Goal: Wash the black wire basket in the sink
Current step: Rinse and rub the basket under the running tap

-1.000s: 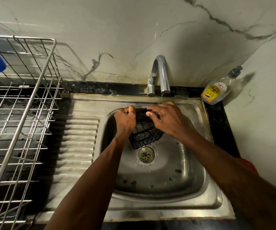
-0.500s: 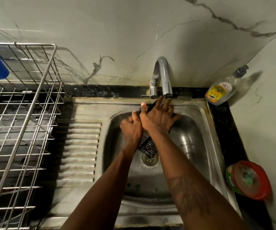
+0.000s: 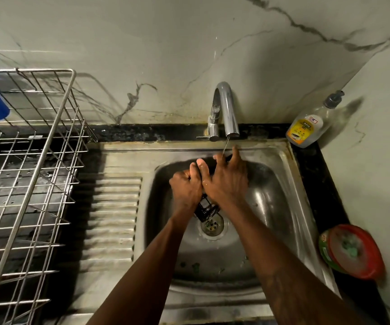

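Two hands on black wire basket (image 3: 206, 209), frame centre, in sink (image 3: 280, 184) above drain (image 3: 212, 227): left hand (image 3: 185, 191) clenched round its side, right hand (image 3: 228, 181) splayed flat across. Probably light, stiff, wet-slippery; grip rim wires.

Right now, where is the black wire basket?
In the head view, the black wire basket is in the sink, above the drain, under the faucet; the left hand grips it and the right hand covers it.
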### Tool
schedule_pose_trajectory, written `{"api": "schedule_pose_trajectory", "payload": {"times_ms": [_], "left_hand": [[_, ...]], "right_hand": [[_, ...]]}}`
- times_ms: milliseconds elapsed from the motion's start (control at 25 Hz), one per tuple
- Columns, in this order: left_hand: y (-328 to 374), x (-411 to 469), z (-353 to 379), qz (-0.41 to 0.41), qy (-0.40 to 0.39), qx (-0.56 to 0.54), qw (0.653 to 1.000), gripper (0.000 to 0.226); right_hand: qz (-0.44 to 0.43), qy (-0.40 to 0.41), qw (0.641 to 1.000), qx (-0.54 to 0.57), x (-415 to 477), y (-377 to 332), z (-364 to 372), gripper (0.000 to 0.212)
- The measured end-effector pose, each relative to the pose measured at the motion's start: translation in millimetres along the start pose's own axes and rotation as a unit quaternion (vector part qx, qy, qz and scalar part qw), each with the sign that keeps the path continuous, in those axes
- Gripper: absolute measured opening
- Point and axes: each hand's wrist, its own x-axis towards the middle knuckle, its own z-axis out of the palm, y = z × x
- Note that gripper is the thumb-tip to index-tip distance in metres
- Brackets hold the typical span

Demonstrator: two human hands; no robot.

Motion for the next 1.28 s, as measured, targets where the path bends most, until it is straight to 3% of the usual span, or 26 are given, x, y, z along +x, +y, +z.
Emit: {"api": "schedule_pose_trajectory", "payload": {"times_ms": [80, 240, 400, 600, 760, 840, 920, 1000, 1080, 1160, 1280], "left_hand": [[-4, -3, 4, -0.028, 0.0, -0.012, 1.0, 0.057], [-1, -7, 11, -0.02, 0.0, 0.009, 1.0, 0.058], [1, 5, 1, -0.007, 0.015, 0.002, 1.0, 0.054], [0, 2, 3, -0.032, -0.004, -0.036, 0.999, 0.053], [-5, 3, 0, -0.046, 0.005, -0.044, 0.998, 0.053], [-8, 10, -3, -0.055, 0.014, -0.068, 0.996, 0.051], [-14, 22, -2, -0.086, 0.016, -0.124, 0.988, 0.041], [-19, 33, 1, -0.116, -0.004, -0.144, 0.983, 0.035], [-18, 35, 3, -0.081, -0.032, -0.099, 0.991, 0.042], [-14, 35, 2, 0.02, -0.045, 0.011, 0.999, 0.05], [-1, 33, 3, 0.173, -0.07, 0.198, 0.962, 0.047]], "right_hand": [[-0.012, -0.015, 1.0, 0.014, 21, 9, -17, 0.059], [0.107, 0.057, 0.99, 0.068, 38, 16, -25, 0.049], [0.068, -0.032, 0.997, 0.014, 4, -14, 4, 0.071], [-0.079, -0.044, 0.995, -0.043, 13, 6, -4, 0.079], [0.041, -0.02, 0.995, 0.087, 59, 7, -20, 0.066], [0.054, -0.088, 0.986, 0.132, 69, 12, -18, 0.058], [0.051, -0.197, 0.95, 0.237, 72, 24, -17, 0.064], [0.057, -0.224, 0.908, 0.349, 70, 37, -19, 0.061], [0.039, -0.171, 0.939, 0.296, 68, 43, -21, 0.053], [0.012, -0.098, 0.974, 0.202, 70, 38, -25, 0.053], [-0.048, -0.048, 0.995, 0.078, 61, 15, -37, 0.058]]}}
